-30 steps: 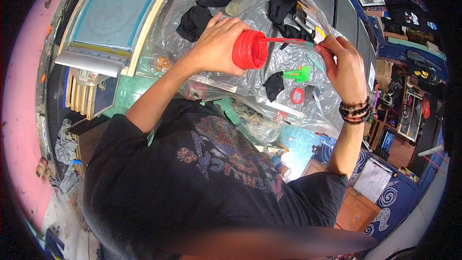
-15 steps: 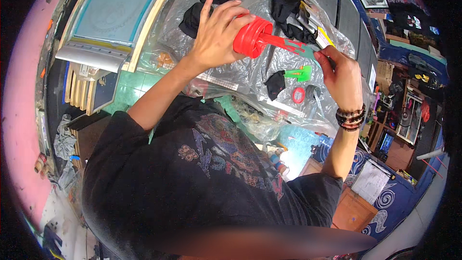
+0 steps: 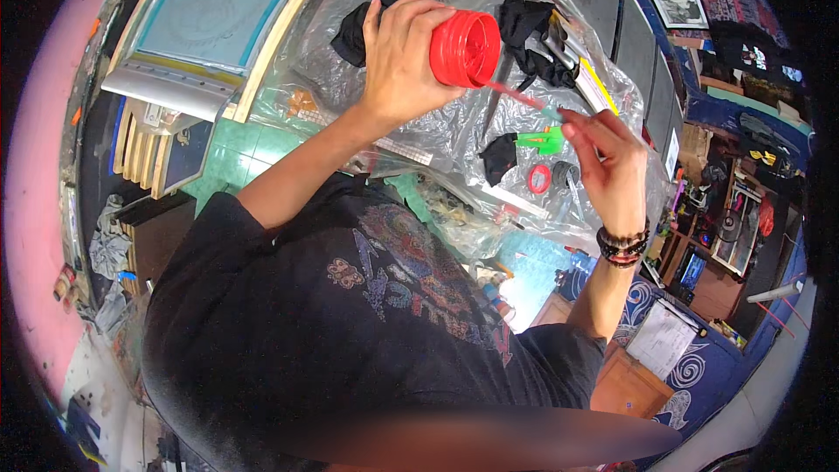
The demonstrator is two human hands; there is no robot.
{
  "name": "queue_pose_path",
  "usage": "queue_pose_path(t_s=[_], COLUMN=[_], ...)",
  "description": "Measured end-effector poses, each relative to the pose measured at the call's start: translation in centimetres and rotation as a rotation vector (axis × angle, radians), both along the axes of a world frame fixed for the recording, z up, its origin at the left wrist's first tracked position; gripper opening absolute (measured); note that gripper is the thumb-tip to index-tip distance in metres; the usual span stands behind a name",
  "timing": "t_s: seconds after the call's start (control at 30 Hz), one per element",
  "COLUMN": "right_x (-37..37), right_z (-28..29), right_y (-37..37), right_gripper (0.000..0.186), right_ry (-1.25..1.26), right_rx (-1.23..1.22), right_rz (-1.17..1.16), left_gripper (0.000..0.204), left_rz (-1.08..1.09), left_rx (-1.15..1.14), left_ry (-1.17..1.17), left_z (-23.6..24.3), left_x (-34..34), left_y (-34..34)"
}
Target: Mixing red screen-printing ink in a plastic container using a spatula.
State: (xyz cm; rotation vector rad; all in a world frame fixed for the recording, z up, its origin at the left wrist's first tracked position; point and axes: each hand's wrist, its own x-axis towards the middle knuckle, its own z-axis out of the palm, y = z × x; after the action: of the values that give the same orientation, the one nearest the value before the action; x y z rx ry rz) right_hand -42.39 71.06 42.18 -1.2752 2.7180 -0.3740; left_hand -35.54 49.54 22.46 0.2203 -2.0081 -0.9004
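Plastic-sheeted table (image 3: 454,131) below, my left hand (image 3: 402,61) wraps the red jar (image 3: 450,48) at 12 o'clock, probably light, stiff, slick, best held round its body, while my right hand (image 3: 612,162) at 2 o'clock pinches a thin red-smeared strip (image 3: 522,96) by its end, likely bendy.

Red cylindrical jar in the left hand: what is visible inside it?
Inside the red cylindrical jar, red smears show on the inner wall. Its bottom cannot be made out; the jar's own side hides the rest.
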Motion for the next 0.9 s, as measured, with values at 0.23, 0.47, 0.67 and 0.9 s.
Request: queue_pose_path(t_s=[0.23, 0.47, 0.67, 0.9], right_x=[-0.6, -1.8, -2.2, -2.6], right_z=[-0.9, -1.5, -1.2, -1.4], right_y=[1.4, 3.4, 4.5, 6.7], right_gripper=[0.026, 0.028, 0.029, 0.028], right_ry=[-0.016, -0.077, -0.076, -0.026], right_rx=[-0.063, -0.11, -0.108, -0.124], right_rz=[-0.004, -0.031, -0.053, -0.072], left_gripper=[0.102, 0.102, 0.102, 0.099], left_rz=[-0.053, -0.059, -0.097, -0.097], left_rx=[0.143, 0.168, 0.195, 0.23], left_ry=[-0.018, 0.098, 0.154, 0.143], left_z=[0.2, -0.4, -0.9, -1.3], left_x=[0.1, 0.3, -0.1, 0.0], left_y=[-0.4, -0.7, 0.0, 2.3])
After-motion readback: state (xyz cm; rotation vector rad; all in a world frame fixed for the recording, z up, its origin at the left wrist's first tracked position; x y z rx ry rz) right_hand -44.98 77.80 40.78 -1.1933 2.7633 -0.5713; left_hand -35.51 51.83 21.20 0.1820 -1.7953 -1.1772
